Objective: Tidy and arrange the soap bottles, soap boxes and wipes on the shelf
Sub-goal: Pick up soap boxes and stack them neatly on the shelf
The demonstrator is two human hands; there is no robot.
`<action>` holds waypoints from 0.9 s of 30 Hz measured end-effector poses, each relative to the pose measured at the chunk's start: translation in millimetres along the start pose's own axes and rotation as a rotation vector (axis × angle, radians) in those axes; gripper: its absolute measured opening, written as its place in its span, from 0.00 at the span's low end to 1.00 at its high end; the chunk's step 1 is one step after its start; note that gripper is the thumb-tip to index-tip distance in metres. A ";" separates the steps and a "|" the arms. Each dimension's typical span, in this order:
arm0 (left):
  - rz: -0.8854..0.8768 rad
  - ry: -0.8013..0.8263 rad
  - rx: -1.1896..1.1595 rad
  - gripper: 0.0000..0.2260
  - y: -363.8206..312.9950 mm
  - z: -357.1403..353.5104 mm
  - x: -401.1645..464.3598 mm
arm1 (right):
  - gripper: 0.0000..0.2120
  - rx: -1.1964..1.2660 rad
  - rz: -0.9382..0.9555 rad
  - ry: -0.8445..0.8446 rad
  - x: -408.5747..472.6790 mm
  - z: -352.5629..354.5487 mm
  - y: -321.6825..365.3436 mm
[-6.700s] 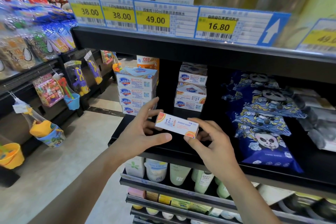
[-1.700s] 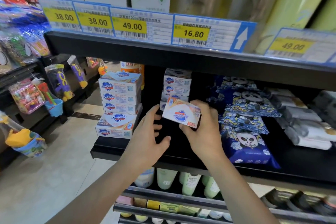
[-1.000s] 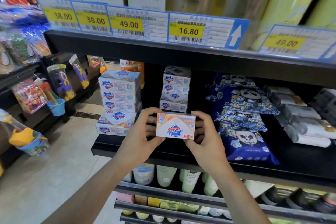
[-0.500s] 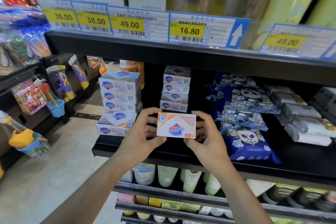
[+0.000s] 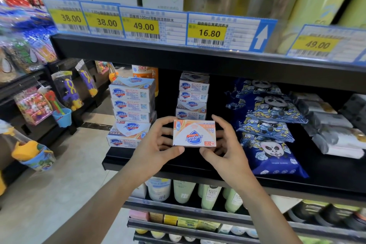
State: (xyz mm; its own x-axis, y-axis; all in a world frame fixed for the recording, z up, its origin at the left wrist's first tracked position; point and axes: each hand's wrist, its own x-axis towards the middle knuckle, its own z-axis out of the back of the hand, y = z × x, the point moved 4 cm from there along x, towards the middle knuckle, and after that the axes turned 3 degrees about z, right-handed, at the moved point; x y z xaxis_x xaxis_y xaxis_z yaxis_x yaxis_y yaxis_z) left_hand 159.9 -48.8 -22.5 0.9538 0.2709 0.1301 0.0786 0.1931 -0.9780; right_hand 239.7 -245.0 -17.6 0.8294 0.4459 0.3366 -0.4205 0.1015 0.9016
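Observation:
I hold a white and orange Safeguard soap box [image 5: 194, 133] in front of the black shelf [image 5: 178, 166], its logo upside down. My left hand [image 5: 156, 145] grips its left end and my right hand [image 5: 223, 148] grips its right end. A tall stack of soap boxes [image 5: 131, 103] stands at the shelf's left front. A second, smaller stack of boxes [image 5: 193, 95] stands behind the held box. An orange soap bottle [image 5: 145, 71] shows behind the left stack. Blue panda wipes packs [image 5: 267, 125] lie stacked to the right.
Grey and white packs [image 5: 332, 128] lie at the far right of the shelf. Price labels [image 5: 210, 32] line the shelf above. Pale green bottles [image 5: 210, 194] stand on the shelf below. Toys in bags [image 5: 65, 93] hang on a rack to the left, across a tiled aisle.
The soap box has been turned from a tilted pose to face me squarely, held by both hands at its ends. Over the last half second it has barely moved.

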 end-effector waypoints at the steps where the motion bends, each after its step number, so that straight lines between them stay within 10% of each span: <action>1: 0.002 -0.001 -0.001 0.31 0.1 -0.3 -0.1 | 0.41 0.002 0.005 0.007 -0.3 0.0 0.8; 27: 0.039 0.034 0.001 0.24 -8.2 -3.0 -2.7 | 0.46 -0.071 0.061 0.052 -1.6 -0.1 -3.4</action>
State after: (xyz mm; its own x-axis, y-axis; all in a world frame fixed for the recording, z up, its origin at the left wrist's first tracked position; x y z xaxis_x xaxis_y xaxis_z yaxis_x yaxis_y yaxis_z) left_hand 157.6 -54.0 -15.4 0.9654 0.2462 0.0860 0.0407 0.1836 -0.9822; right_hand 239.8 -245.9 -21.3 0.7818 0.4985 0.3745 -0.4967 0.1348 0.8574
